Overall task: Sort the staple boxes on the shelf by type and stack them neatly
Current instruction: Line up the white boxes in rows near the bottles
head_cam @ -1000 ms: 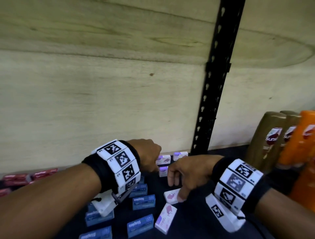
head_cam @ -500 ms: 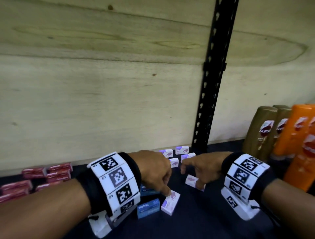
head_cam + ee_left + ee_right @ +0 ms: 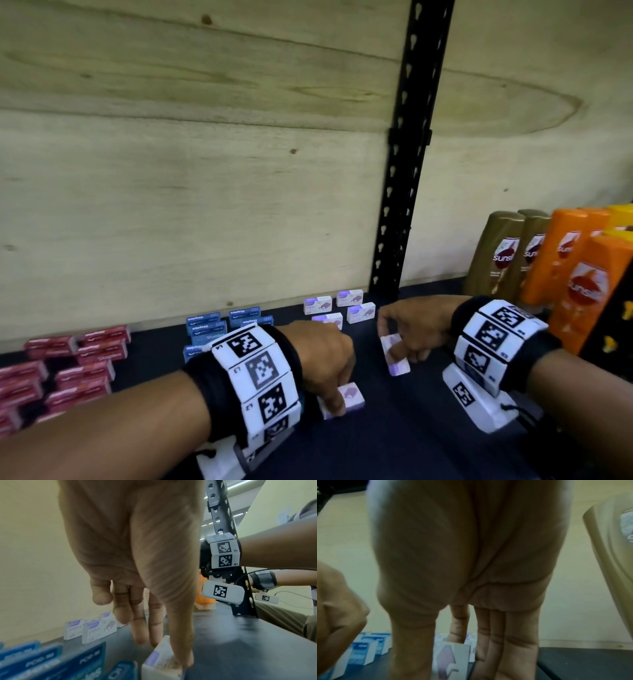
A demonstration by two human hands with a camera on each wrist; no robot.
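Observation:
Two white-and-purple staple boxes lie on the dark shelf [image 3: 428, 455]. My left hand [image 3: 335, 394] pinches the nearer white box [image 3: 352, 397] between thumb and fingers; the left wrist view shows the thumb on this white box [image 3: 159, 660]. My right hand [image 3: 394, 346] grips the other white box [image 3: 397, 363], which the right wrist view shows as a box [image 3: 453, 658] held on edge between thumb and fingers. Several white boxes [image 3: 337, 308] stand grouped at the back wall. Blue boxes [image 3: 222, 323] sit left of them, red boxes [image 3: 68, 359] farther left.
Gold and orange shampoo bottles [image 3: 548, 260] stand at the right, close to my right wrist. A black slotted upright [image 3: 407, 171] rises behind the white boxes. A plywood wall [image 3: 171, 205] closes the back. Another person's arm [image 3: 283, 578] shows past the upright.
My left hand came back from the rear group and took hold of a front white box. My right hand carried its white box back and turned it lengthwise.

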